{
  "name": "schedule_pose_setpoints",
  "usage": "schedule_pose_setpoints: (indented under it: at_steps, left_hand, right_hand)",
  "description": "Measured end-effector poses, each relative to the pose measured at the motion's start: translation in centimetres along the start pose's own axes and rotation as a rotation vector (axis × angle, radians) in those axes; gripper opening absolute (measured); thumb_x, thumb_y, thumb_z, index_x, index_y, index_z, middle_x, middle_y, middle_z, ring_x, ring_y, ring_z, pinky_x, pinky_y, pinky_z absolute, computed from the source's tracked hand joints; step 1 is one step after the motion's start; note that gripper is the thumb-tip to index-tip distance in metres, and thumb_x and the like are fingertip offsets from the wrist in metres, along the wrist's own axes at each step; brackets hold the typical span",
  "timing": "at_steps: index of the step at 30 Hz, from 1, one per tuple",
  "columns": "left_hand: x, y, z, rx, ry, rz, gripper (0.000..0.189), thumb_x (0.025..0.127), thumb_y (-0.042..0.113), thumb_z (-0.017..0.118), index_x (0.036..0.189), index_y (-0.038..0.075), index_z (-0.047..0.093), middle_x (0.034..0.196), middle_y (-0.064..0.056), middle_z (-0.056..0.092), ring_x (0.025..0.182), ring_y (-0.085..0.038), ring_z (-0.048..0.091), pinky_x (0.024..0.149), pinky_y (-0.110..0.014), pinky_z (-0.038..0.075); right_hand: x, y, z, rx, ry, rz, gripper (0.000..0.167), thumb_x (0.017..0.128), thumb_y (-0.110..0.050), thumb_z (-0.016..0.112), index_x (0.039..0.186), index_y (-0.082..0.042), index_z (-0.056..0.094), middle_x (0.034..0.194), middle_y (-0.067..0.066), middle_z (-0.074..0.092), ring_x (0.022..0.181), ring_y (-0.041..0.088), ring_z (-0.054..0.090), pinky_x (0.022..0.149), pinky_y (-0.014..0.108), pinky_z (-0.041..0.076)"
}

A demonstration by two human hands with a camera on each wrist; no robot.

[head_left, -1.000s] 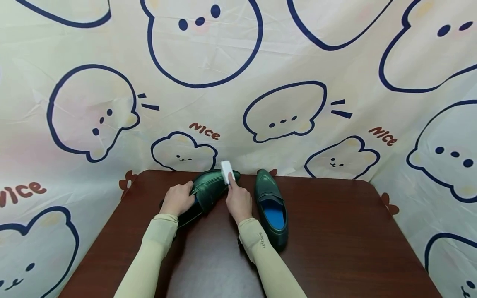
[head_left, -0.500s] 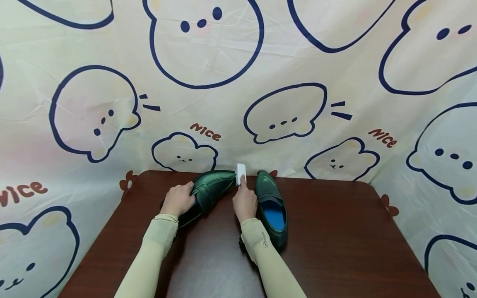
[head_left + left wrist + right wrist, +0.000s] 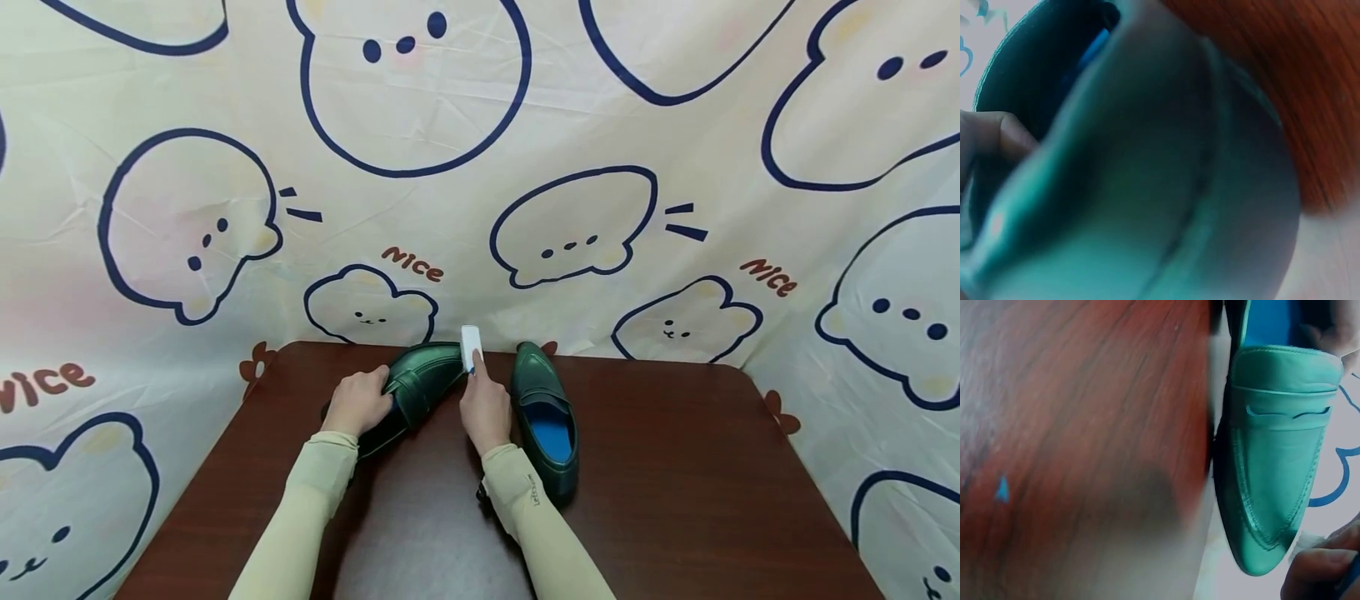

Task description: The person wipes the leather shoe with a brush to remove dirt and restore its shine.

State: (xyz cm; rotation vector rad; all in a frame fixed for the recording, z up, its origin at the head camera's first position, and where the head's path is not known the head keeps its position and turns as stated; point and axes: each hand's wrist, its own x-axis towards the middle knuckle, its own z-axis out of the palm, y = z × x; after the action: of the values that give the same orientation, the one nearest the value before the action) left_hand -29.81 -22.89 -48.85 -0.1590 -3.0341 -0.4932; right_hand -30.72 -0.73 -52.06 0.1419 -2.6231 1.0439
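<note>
The work in hand looks like brushing a pair of shoes, and it seems to be partway through the first one. That held shoe is near the far edge of the tabletop, left of its middle, angled so the toe points toward the far edge and to the right. Whether the toe overhangs that edge is hard to tell.

The left hand grips the shoe at its opening, fingers hooked over the rim. The right hand pinches what appears to be a brush, with the index finger laid along its white back. The brush sits right at the toe tip; how firmly it presses, if at all, does not show.

So the toe is the part being worked now. The upper has an even sheen, and nothing visible separates a finished patch from an untreated one, so how much of this shoe is done cannot be judged. Its heel and far side are largely hidden.

The other shoe stands on its sole right of the right hand, toe to the far edge, with neither hand on it. If both shoes are meant to be brushed, that one probably remains.
</note>
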Motion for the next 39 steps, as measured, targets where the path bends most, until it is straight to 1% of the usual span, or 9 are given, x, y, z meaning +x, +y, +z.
schedule_pose_setpoints:
  at_steps: [2,9,12,16,23,26,31,35,39]
  left_hand:
    - [-0.1,0.1,0.1,0.002,-0.003,0.0,0.015,0.091,0.009,0.059,0.082,0.01,0.047,0.065,-0.006,0.041,0.062,-0.026,0.046,0.063,-0.04,0.036]
    - [-0.6,0.5,0.8,-0.004,0.021,0.025,0.016,0.09,0.01,0.062,0.084,0.01,0.048,0.064,-0.007,0.046,0.061,-0.025,0.047,0.061,-0.039,0.038]
    - [-1.3,0.7,1.0,0.009,0.026,0.051,0.016,0.09,0.012,0.068,0.091,0.009,0.052,0.065,-0.007,0.05,0.059,-0.024,0.05,0.06,-0.039,0.041]
    - [-2.3,0.9,1.3,0.046,0.047,0.081,0.027,0.09,0.018,0.077,0.101,0.006,0.055,0.067,-0.006,0.056,0.057,-0.023,0.054,0.057,-0.039,0.045]
    - [-2.6,1.1,1.3,0.074,0.078,0.102,0.032,0.088,0.018,0.079,0.103,0.006,0.052,0.065,-0.004,0.053,0.055,-0.021,0.05,0.054,-0.036,0.039]
    - [-3.1,1.1,1.7,0.103,0.113,0.129,0.035,0.086,0.015,0.079,0.106,0.005,0.052,0.069,-0.005,0.057,0.056,-0.022,0.053,0.053,-0.038,0.043]
    - [-4.0,1.1,1.4,0.139,0.152,0.158,0.037,0.085,0.013,0.08,0.11,0.003,0.055,0.078,-0.009,0.061,0.057,-0.024,0.057,0.051,-0.04,0.045]
    - [-4.8,0.9,0.7,0.157,0.17,0.15,0.04,0.082,0.014,0.078,0.115,0.002,0.058,0.081,-0.009,0.064,0.061,-0.025,0.06,0.052,-0.043,0.047]
    - [-5.6,0.6,0.5,0.184,0.175,0.12,0.044,0.079,0.015,0.079,0.116,0.003,0.06,0.081,-0.007,0.064,0.06,-0.022,0.058,0.05,-0.04,0.045]
  right_hand:
    - [-0.1,-0.2,-0.3,0.007,-0.016,-0.017,0.049,0.109,-0.017,0.053,0.157,-0.019,0.046,0.103,0.019,0.077,0.059,0.025,0.064,0.054,0.035,0.049]
    - [-0.6,-0.5,-1.2,0.072,-0.087,-0.036,0.048,0.109,-0.017,0.052,0.157,-0.021,0.046,0.074,0.013,0.067,0.045,0.017,0.044,0.047,0.03,0.035]
    - [-0.8,-0.5,-1.4,0.076,-0.098,-0.046,0.048,0.109,-0.017,0.053,0.156,-0.021,0.048,0.075,0.011,0.068,0.046,0.014,0.043,0.049,0.028,0.035]
    - [-1.1,-0.3,-1.5,0.079,-0.101,-0.072,0.048,0.108,-0.016,0.053,0.156,-0.021,0.048,0.077,0.011,0.069,0.047,0.013,0.044,0.049,0.028,0.036]
    - [-1.0,-0.5,-2.0,0.08,-0.088,-0.083,0.047,0.108,-0.017,0.055,0.155,-0.021,0.049,0.099,0.016,0.077,0.055,0.014,0.052,0.053,0.028,0.041]
    - [-1.0,-0.8,-2.4,0.072,-0.094,-0.088,0.048,0.108,-0.018,0.055,0.155,-0.022,0.049,0.093,0.015,0.076,0.054,0.014,0.052,0.053,0.028,0.041]
    - [-1.0,-1.0,-3.0,0.078,-0.117,-0.093,0.048,0.109,-0.02,0.054,0.156,-0.024,0.048,0.072,0.006,0.065,0.048,0.012,0.046,0.049,0.027,0.038]
    - [-1.2,-0.9,-3.6,0.09,-0.125,-0.1,0.048,0.109,-0.02,0.054,0.156,-0.026,0.047,0.065,0.001,0.057,0.046,0.012,0.044,0.048,0.026,0.038]
    - [-1.3,-0.8,-4.1,0.088,-0.133,-0.108,0.048,0.109,-0.021,0.054,0.156,-0.025,0.047,0.061,-0.001,0.053,0.045,0.011,0.044,0.048,0.026,0.037]
